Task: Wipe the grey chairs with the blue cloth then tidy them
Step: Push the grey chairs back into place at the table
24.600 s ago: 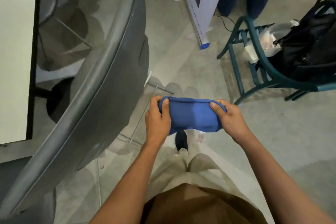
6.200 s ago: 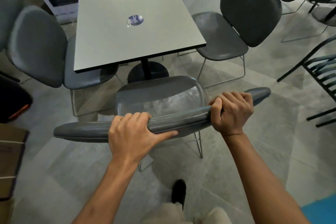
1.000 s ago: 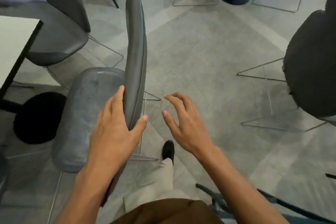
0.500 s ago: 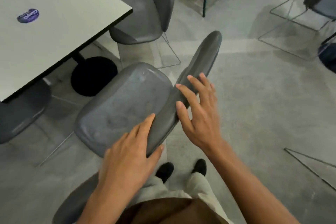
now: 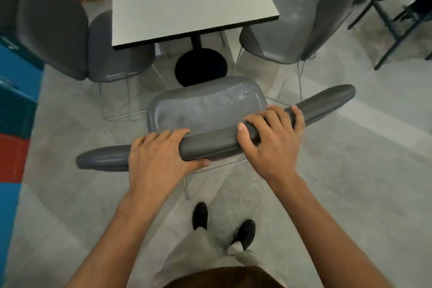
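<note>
Both hands are wrapped over the top of the backrest now; half a second ago the right one was only reaching with fingers spread. Left hand (image 5: 157, 156) grips the grey chair (image 5: 208, 110) left of middle, right hand (image 5: 272, 141) grips right of middle. Chair faces the table (image 5: 187, 7), seat just short of its near edge, by the black base (image 5: 201, 66). Two more grey chairs (image 5: 53, 25) flank the table.

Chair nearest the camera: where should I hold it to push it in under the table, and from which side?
Grip the backrest top edge from behind, as the left hand and right hand do now. It is a long rounded bar, thin enough for fingers to wrap, and the seat faces the table, so spaced hands should push it straight.
</note>
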`<state>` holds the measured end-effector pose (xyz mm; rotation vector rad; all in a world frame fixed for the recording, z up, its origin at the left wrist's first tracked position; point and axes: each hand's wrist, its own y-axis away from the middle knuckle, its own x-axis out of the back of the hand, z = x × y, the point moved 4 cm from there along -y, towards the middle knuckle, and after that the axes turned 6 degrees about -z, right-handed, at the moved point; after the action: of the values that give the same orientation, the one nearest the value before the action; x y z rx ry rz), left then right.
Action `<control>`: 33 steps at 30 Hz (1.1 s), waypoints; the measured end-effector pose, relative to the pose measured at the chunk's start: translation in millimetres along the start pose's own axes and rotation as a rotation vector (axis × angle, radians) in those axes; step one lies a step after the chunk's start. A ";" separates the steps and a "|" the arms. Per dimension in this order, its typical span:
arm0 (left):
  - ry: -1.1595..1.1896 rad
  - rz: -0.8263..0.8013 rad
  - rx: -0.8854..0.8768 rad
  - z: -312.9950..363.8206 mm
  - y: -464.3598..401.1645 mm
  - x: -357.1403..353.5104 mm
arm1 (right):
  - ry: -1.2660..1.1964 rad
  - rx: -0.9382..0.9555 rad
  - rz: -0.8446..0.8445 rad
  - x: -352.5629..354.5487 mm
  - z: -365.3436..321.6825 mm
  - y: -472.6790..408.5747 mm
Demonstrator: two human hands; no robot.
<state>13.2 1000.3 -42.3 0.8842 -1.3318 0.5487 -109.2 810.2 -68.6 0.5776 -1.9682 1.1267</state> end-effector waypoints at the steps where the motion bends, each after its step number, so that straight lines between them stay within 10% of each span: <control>1: 0.004 0.029 0.012 -2.7 3.6 -1.8 | -0.002 0.011 0.004 -0.6 0.9 -2.0; 19: 0.029 0.844 -0.250 -27.4 6.0 -20.9 | 0.027 0.043 0.330 -22.3 9.1 -10.4; 33: 0.015 0.945 -0.272 -44.8 -65.0 -8.1 | 0.057 0.042 0.453 -64.6 11.2 -62.5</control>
<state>89.2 1000.1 -65.3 -0.0257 -1.7279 1.0532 -31.8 769.5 -92.2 0.1138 -2.0866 1.4402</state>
